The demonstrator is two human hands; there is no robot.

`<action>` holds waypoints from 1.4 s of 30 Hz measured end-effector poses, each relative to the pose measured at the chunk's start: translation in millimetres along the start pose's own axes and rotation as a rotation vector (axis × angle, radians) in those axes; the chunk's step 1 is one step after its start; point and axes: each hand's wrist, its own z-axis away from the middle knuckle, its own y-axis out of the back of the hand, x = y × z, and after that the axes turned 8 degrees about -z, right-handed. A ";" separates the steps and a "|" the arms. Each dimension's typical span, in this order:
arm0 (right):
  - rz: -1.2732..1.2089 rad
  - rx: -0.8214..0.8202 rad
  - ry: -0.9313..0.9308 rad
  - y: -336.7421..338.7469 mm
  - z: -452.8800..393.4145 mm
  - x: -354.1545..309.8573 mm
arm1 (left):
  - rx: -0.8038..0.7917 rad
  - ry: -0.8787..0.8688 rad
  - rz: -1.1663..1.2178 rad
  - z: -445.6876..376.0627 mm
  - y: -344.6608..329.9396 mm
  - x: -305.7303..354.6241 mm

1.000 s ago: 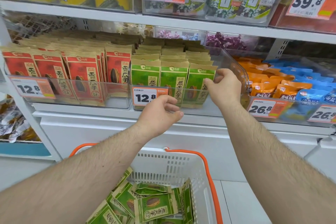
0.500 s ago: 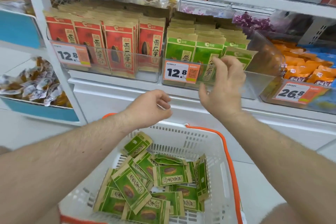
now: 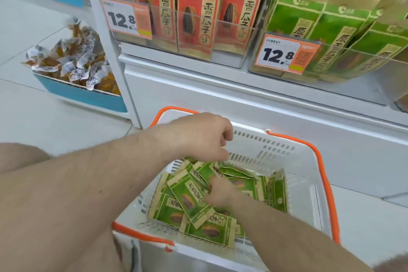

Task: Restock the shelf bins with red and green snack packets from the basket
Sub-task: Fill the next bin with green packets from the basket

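A white basket with orange handles (image 3: 304,201) stands on the floor below the shelf and holds several green snack packets (image 3: 207,229). My right hand (image 3: 220,193) is down inside the basket, its fingers curled on the top green packet (image 3: 189,200). My left hand (image 3: 203,137) hovers over the basket's far rim with its fingers loosely curled and holds nothing. On the shelf above, a clear bin holds red packets (image 3: 198,13), and the clear bin to its right holds green packets (image 3: 331,35).
Each bin front carries a 12.8 price tag (image 3: 127,19). A blue bin of small wrapped snacks (image 3: 72,62) sits low at the left. A white cabinet front (image 3: 242,99) rises right behind the basket. Tiled floor lies at left and right.
The view has tilted down to the basket. My right hand has left the green shelf bin and dropped into the basket onto a green packet. My left hand has sunk to the basket rim.
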 end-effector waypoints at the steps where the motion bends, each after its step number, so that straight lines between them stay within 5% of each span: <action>1: -0.031 -0.032 -0.040 -11.7 -5.8 -1.1 | -0.037 -0.014 -0.070 1.5 1.6 -1.5; 13: -0.203 -0.015 -0.266 -54.4 -38.7 -22.4 | -0.172 0.003 -0.219 -8.1 10.5 -23.2; 20: -0.281 -0.061 -0.062 -21.6 -29.1 -22.7 | -0.175 0.048 -0.189 -12.4 12.5 -26.2; 25: -0.683 0.006 0.033 50.9 3.9 -18.1 | -0.088 0.195 -0.184 -13.9 10.2 -28.8; 30: -0.898 0.041 0.119 120.9 59.3 -7.7 | 0.078 0.318 0.144 -13.1 4.7 -24.2; 35: -0.913 0.067 0.190 168.9 102.7 5.9 | 0.147 0.232 0.634 -16.0 -16.6 3.5; 42: -0.815 0.163 0.264 217.2 139.5 22.1 | 0.299 0.134 0.728 -27.1 -10.8 38.8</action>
